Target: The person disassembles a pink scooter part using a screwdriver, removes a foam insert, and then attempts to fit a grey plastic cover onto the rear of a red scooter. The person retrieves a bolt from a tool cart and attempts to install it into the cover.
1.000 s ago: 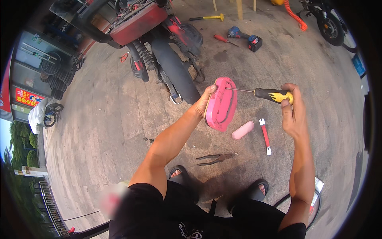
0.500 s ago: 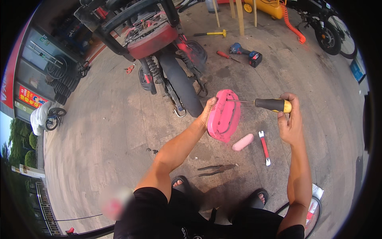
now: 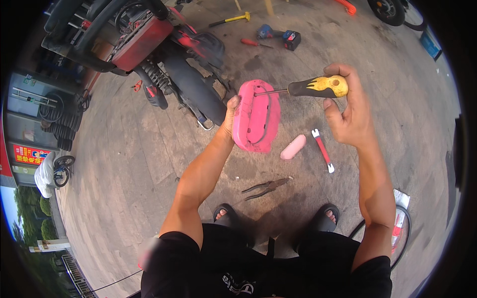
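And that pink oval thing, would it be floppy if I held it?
Probably stiff: the pink oval thing looks unbent, held by its edge in the left hand. Maybe light, since only one hand grips it.

Both forearms (image 3: 206, 166) extend forward; right fingers (image 3: 355, 81) curve loosely (thumb (image 3: 333, 110) apart).

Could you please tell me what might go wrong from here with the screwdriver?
The screwdriver could slip on the pink part and jab the left hand, since it points that way. The pink part, which only the left hand appears to grip, might also twist loose under a hard push.
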{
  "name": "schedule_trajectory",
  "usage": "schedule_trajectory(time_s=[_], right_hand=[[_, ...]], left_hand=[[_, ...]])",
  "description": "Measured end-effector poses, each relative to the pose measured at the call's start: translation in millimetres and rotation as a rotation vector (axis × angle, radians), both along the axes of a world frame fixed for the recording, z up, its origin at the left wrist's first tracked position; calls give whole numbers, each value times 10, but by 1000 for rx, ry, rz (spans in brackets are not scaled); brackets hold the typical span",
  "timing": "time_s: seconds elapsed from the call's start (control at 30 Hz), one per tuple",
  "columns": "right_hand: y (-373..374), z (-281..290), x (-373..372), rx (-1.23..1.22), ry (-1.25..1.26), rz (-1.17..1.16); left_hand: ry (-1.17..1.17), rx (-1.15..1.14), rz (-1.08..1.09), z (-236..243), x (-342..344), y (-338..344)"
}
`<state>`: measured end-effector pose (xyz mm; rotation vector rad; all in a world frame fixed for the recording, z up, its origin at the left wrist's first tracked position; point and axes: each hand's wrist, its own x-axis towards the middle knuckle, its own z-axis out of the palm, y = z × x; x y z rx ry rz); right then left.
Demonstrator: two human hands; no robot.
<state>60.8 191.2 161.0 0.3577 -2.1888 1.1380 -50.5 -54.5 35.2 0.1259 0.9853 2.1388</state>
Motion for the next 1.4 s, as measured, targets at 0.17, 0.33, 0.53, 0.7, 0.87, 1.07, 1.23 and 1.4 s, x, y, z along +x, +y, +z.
schedule_trajectory(time_s=[0.17, 0.33, 0.53, 0.7, 0.87, 1.07, 1.23, 1.4], right_hand=[[41, 59, 32, -47, -435, -58], [55, 14, 12, -31, -36, 19], [73, -4, 5, -31, 51, -42], [82, 36, 9, -66, -214, -65], [73, 39, 13, -38, -86, -10], [70, 64, -14, 26, 135, -10], [49, 66, 15, -52, -136, -44], [43, 30, 0, -109, 76, 133]], left_hand=[[46, -42, 19, 18, 6, 5], [-16, 18, 18, -12, 1, -7], [-26, 44, 10, -30, -8, 4], [-50, 89, -19, -32, -20, 5], [-33, 56, -9, -36, -2, 11], [-4, 8, -20, 22, 33, 15], [-6, 41, -37, 28, 28, 38], [-6, 91, -61, 19, 17, 26]])
